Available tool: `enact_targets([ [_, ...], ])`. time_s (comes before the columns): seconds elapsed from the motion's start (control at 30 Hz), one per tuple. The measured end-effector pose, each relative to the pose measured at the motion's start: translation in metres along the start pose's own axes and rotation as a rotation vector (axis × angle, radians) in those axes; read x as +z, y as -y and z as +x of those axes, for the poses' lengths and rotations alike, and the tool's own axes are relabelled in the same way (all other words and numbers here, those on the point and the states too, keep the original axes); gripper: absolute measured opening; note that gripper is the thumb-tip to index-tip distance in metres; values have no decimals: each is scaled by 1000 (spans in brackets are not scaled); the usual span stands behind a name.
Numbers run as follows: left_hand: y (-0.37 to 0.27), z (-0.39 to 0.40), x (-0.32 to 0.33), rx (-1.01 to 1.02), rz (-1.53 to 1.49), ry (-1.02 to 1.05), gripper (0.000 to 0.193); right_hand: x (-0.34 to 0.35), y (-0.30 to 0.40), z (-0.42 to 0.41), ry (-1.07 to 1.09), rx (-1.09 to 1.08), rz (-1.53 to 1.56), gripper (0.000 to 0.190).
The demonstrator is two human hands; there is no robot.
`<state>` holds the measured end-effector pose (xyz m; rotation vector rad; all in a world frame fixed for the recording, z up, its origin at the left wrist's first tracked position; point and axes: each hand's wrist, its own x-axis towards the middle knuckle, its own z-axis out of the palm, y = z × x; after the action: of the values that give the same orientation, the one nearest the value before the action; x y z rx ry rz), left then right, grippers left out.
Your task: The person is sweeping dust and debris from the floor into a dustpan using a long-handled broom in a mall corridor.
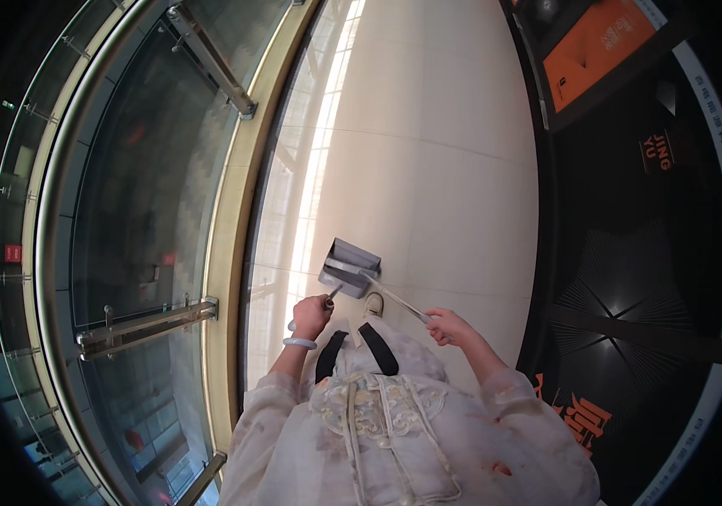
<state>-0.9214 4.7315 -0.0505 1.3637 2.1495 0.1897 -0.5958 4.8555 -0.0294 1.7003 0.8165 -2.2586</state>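
Note:
My left hand [311, 316] grips the upper end of a dustpan's handle, which points down toward the grey dustpan [356, 251] on the floor. A pale bangle circles that wrist. The fingers of my right hand [449, 326] are wrapped around the light-coloured handle [399, 298] of a broom. That handle slants down to the left, and the broom's head [342, 266] lies over the dustpan's pan. Its bristles are too small to make out clearly. Just in front of me, the tip of one shoe [373, 303] shows below the dustpan.
Glossy cream floor tiles [436, 177] run ahead, with a bright reflected strip. Along the left stand a brass-toned ledge [229, 246], a glass railing with metal brackets [146, 329] and a steel handrail [51, 190]. A dark wall with orange panels [601, 50] and writing lines the right.

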Motion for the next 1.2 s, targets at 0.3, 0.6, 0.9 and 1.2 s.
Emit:
enact_targets([
  [0.3, -9, 45, -21, 122, 67, -17, 12, -28, 28, -5, -257, -54, 164, 49],
  [0.6, -10, 106, -13, 303, 101, 43, 12, 43, 52, 95, -458, -138, 236, 39],
  [0.9, 36, 154, -92, 227, 141, 28, 12, 63, 104, 26, -257, -5, 208, 42],
  [1.2, 127, 203, -143, 37, 54, -36, 13, 112, 232, 173, -397, -228, 173, 44],
])
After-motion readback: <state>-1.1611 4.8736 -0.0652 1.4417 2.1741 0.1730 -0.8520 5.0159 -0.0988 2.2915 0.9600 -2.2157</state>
